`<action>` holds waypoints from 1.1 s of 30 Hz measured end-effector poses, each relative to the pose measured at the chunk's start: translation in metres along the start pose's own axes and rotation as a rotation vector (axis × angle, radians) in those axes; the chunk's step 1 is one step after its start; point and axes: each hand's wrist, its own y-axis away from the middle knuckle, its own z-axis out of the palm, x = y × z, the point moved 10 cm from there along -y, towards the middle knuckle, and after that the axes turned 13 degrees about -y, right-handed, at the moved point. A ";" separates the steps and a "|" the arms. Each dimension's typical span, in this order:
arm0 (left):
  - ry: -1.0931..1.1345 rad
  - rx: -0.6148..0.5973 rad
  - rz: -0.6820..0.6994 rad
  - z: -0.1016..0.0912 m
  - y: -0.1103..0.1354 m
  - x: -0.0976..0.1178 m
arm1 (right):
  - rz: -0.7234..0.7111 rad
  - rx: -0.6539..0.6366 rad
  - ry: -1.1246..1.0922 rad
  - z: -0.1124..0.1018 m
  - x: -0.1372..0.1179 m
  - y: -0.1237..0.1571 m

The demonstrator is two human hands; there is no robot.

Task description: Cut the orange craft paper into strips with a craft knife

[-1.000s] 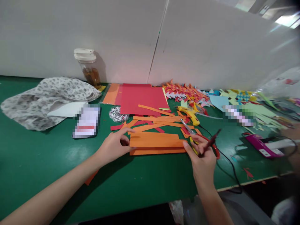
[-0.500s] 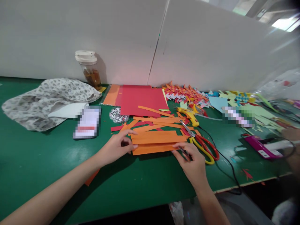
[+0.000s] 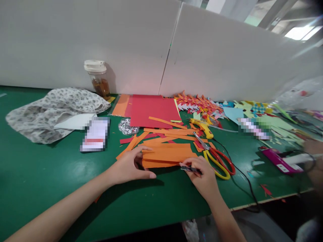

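A folded piece of orange paper [image 3: 168, 155] lies on the green table [image 3: 50, 174] in front of me. My left hand [image 3: 128, 167] rests on its left end, thumb stretched along the near edge, fingers curled on top. My right hand [image 3: 204, 178] is closed round a thin dark pen [image 3: 190, 169], whose tip touches the paper's right near corner. Red and yellow handled scissors [image 3: 217, 159] lie just right of my right hand.
Loose orange strips [image 3: 171, 131] and red paper sheets [image 3: 153, 107] lie behind the folded piece. A yellow glue gun [image 3: 203, 127] with a black cord, a jar [image 3: 98, 79], a patterned cloth [image 3: 50, 109], woven paper shapes [image 3: 199, 102] and a magenta tool [image 3: 276, 160] stand around. Another person's hand [image 3: 313, 148] is at the right.
My right hand came down from above the scissors to the paper's right corner and put the pen tip on it. My left hand slid its thumb along the near edge.
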 end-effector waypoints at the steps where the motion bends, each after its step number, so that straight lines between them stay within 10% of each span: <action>1: 0.032 -0.033 0.003 0.006 0.000 -0.002 | 0.002 0.000 0.004 0.000 0.001 0.001; 33: 0.292 -0.179 -0.256 0.030 -0.002 -0.030 | 0.201 0.212 0.130 -0.021 0.031 0.013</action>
